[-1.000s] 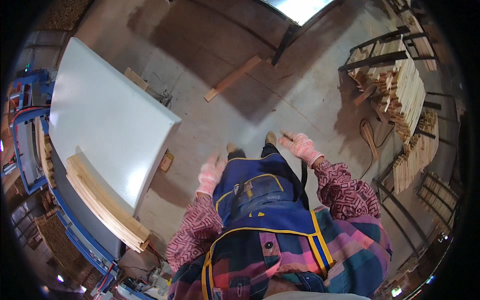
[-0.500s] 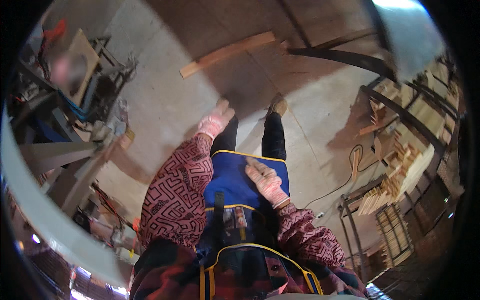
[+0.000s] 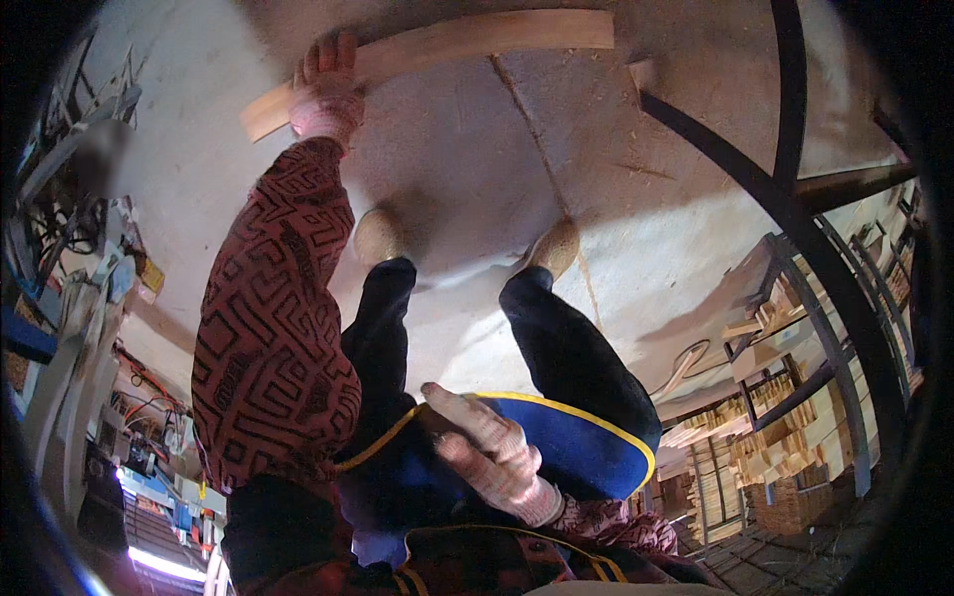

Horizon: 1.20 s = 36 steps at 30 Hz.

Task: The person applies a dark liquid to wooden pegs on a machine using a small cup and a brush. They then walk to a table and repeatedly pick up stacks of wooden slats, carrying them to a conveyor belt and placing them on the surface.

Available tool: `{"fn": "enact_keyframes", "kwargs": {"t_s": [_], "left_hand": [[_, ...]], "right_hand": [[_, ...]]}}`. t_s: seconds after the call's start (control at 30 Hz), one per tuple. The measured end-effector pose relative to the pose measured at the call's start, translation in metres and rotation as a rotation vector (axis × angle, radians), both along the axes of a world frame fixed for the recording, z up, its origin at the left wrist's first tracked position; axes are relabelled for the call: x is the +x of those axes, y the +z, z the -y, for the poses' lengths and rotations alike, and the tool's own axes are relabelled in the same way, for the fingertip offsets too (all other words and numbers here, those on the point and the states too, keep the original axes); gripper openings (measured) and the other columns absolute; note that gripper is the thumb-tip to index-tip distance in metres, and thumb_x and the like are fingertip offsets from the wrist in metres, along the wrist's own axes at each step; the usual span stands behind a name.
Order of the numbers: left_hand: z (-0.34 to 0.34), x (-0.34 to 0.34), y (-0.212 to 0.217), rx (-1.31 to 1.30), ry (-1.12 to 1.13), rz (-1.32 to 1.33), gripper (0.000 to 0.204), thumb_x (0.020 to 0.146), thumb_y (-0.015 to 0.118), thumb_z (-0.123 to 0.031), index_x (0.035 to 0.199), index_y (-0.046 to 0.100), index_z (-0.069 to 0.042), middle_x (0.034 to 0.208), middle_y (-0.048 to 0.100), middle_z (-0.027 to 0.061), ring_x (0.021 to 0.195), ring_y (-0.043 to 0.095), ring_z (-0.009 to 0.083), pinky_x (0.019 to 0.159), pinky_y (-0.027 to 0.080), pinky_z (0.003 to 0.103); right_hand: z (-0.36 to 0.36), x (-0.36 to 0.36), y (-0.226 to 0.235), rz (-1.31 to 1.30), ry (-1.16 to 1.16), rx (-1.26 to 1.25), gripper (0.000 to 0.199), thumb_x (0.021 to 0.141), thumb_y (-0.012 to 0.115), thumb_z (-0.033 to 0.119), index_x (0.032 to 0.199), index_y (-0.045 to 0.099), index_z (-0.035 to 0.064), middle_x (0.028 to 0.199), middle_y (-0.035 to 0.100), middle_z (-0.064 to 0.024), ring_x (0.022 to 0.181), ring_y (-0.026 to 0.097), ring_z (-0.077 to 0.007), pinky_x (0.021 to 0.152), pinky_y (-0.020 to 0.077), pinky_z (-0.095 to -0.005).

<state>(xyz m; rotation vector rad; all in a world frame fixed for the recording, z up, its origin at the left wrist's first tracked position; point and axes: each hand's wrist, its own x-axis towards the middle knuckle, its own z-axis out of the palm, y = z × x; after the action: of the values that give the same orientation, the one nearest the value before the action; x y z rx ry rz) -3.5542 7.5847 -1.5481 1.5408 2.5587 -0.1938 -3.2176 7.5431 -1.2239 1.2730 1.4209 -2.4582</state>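
Note:
A long pale wooden board (image 3: 477, 42) lies on the concrete floor in front of my feet. My left hand (image 3: 326, 87), in a pink and white knit glove, is stretched out at the board's left part, with its fingers extended across the wood. Whether it presses on the board is hard to tell. My right hand (image 3: 492, 452), gloved the same way, is over the blue apron (image 3: 566, 437) with yellow trim at my lap. Its fingers are stretched out and nothing shows in them.
Dark metal frame bars (image 3: 725, 164) rise at the right. Behind them stand racks with stacked wooden pieces (image 3: 785, 437). At the left are machinery and clutter (image 3: 60, 228). My two shoes (image 3: 552, 246) stand on the floor short of the board.
I have bent down, so the board now appears closer. My left hand has moved forward from near my knee to the board. My right hand stays near the apron.

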Motion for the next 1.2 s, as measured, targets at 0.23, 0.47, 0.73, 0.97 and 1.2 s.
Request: {"fn": "enact_keyframes", "kwargs": {"t_s": [0.23,0.47,0.73,0.97,1.2], "left_hand": [[0.030,0.020,0.042,-0.367,0.249,0.742,0.090,0.080,0.078,-0.034,0.156,0.033,-0.015,0.143,0.054,0.0186,0.123,0.059,0.0388,0.100,0.051,0.048],[0.088,0.082,0.252,0.026,0.794,1.972,0.056,0.089,0.063,-0.031,0.135,0.053,-0.001,0.106,0.068,0.0131,0.091,0.068,0.0257,0.088,0.056,0.040],[0.098,0.155,0.400,0.331,1.052,2.432,0.075,0.062,0.070,-0.018,0.129,0.054,0.011,0.108,0.069,0.0233,0.100,0.068,0.0389,0.093,0.056,0.049],[0.070,0.201,0.610,0.516,0.802,2.570,0.079,0.061,0.065,-0.004,0.138,0.051,0.002,0.127,0.063,0.0250,0.111,0.065,0.0415,0.099,0.055,0.054],[0.043,0.193,0.723,0.925,0.504,2.508,0.080,0.062,0.067,-0.003,0.140,0.050,0.000,0.130,0.063,0.0222,0.112,0.066,0.0398,0.102,0.053,0.054]], "right_hand": [[0.011,0.006,0.012,0.049,-0.077,-0.100,0.048,0.098,0.066,0.020,0.141,0.056,0.0005,0.131,0.064,-0.0246,0.116,0.065,-0.0309,0.098,0.0501,-0.0332],[0.060,0.062,0.038,0.379,-0.355,-0.471,0.057,0.098,0.071,0.031,0.141,0.055,-0.0036,0.102,0.070,-0.0042,0.088,0.063,-0.0098,0.084,0.0500,-0.0221],[0.012,0.104,0.200,0.161,-0.331,-0.317,0.053,0.102,0.065,0.031,0.143,0.054,0.0010,0.098,0.063,0.0000,0.075,0.052,-0.0090,0.067,0.0437,-0.0242],[-0.034,0.081,0.364,0.067,0.022,-0.035,0.060,0.092,0.072,0.036,0.137,0.059,-0.0012,0.119,0.071,-0.0119,0.105,0.066,-0.0216,0.095,0.0520,-0.0339],[-0.073,0.051,0.435,0.048,0.106,0.046,0.042,0.088,0.079,0.023,0.120,0.068,-0.0004,0.097,0.071,-0.0051,0.085,0.065,-0.0121,0.079,0.0536,-0.0278]]}}
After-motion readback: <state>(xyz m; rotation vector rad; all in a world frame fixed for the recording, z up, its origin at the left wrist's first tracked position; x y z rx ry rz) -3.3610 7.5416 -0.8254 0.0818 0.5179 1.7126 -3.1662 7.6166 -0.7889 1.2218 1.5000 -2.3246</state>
